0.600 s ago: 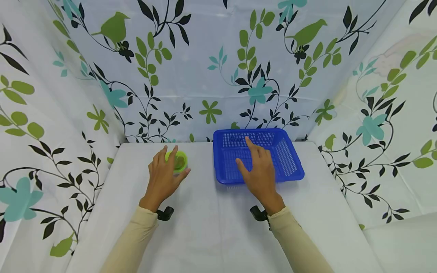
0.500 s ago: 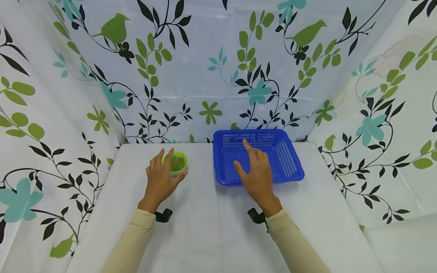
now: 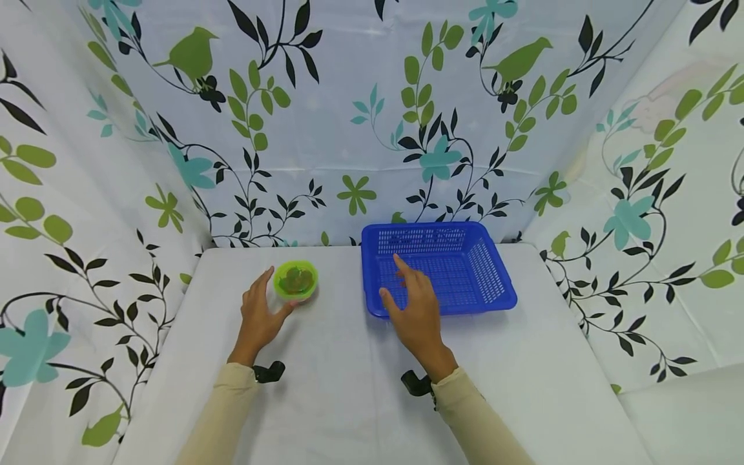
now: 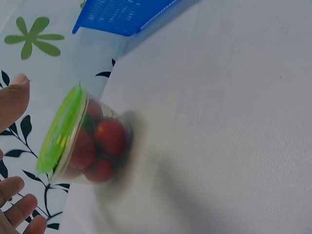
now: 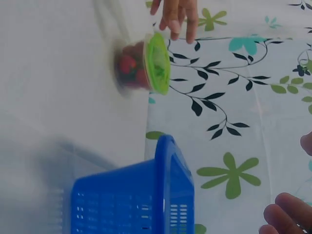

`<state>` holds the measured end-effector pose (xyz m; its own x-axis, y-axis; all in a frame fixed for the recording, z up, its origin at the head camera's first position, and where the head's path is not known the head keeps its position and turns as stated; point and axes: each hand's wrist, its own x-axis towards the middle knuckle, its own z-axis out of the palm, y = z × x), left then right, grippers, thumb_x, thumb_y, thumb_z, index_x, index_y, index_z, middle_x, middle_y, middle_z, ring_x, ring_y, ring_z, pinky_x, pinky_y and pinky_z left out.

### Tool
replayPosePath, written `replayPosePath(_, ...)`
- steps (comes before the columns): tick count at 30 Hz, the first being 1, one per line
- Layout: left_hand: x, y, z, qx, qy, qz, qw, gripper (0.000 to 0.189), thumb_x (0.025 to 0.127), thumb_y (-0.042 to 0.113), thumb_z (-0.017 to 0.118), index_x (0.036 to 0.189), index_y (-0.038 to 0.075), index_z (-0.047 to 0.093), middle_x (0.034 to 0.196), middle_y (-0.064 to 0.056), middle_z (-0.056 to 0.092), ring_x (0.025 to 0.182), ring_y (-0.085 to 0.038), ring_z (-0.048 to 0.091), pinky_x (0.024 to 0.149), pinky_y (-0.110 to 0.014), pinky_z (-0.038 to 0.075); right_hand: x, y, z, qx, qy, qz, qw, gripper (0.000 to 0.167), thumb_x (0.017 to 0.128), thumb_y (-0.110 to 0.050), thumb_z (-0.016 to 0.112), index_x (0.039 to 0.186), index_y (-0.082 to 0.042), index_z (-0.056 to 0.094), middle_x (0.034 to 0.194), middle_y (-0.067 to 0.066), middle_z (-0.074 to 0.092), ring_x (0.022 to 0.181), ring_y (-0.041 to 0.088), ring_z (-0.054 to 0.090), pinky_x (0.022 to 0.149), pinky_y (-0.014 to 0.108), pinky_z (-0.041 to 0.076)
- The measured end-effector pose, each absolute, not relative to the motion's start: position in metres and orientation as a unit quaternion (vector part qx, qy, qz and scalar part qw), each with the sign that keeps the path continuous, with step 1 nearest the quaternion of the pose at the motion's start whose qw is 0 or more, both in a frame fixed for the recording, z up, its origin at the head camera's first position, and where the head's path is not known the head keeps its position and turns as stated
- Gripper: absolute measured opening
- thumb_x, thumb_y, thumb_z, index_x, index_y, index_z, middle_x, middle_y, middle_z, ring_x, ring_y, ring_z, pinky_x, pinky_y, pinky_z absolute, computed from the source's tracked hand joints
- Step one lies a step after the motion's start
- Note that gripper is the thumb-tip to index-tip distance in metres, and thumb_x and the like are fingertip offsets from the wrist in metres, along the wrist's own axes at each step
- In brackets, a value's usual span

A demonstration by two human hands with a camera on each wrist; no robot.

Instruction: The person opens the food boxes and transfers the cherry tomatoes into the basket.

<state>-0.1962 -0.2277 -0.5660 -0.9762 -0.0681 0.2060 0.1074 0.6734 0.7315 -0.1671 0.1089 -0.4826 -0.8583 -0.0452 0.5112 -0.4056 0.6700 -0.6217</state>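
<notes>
Floral and bird-print cloth [image 3: 325, 116] encloses a white worktop [image 3: 349, 394] on three sides as I view two bare hands from my remote station. My left hand [image 3: 256, 323], fingers and thumb spread wide, hovers just beside a clear tub [image 4: 107, 109] with a bright green lid [image 4: 61, 131], packed with red, tomato-like fruit [image 4: 111, 137]. The tub stands upright on the worktop, left of a blue slatted basket [image 3: 465, 278] and apart from it. My right hand [image 3: 418, 316], fingers also wide, hangs above the basket's near left side.
</notes>
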Motion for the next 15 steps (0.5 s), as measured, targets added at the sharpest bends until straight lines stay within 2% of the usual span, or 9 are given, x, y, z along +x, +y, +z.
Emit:
replayPosePath(6,-0.2,-0.238,-0.578,0.01,-0.889,-0.453,0.072,0.095,0.095,0.031,0.082,0.17,0.017,0.025,0.172,-0.02,0.031,0.143,-0.048,0.041,0.115,-0.069,0.039,-0.164,0.099,-0.491,0.126,-0.88,0.398,0.227,0.069,0.099,-0.024,0.078,0.161,-0.024,0.048,0.126,0.007,0.071,0.111,0.024,0.068,0.089,0.041,0.062)
replayPosePath(10,-0.202,-0.243,-0.586,0.024,-0.876,-0.48,0.045,0.094,0.096,0.028,0.082,0.17,0.019,0.025,0.173,-0.019,0.031,0.148,-0.047,0.037,0.12,-0.068,0.036,-0.163,0.091,-0.496,0.129,-0.876,0.407,0.223,0.07,0.099,-0.025,0.078,0.161,-0.028,0.047,0.125,0.007,0.071,0.109,0.023,0.069,0.088,0.04,0.062)
replayPosePath(15,-0.204,-0.25,-0.594,0.037,-0.868,-0.493,0.032,0.094,0.095,0.031,0.083,0.17,0.024,0.026,0.172,-0.018,0.033,0.149,-0.045,0.036,0.123,-0.067,0.031,-0.159,0.082,-0.496,0.14,-0.867,0.427,0.215,0.07,0.099,-0.023,0.078,0.161,-0.03,0.047,0.126,0.007,0.071,0.107,0.029,0.071,0.084,0.043,0.063)
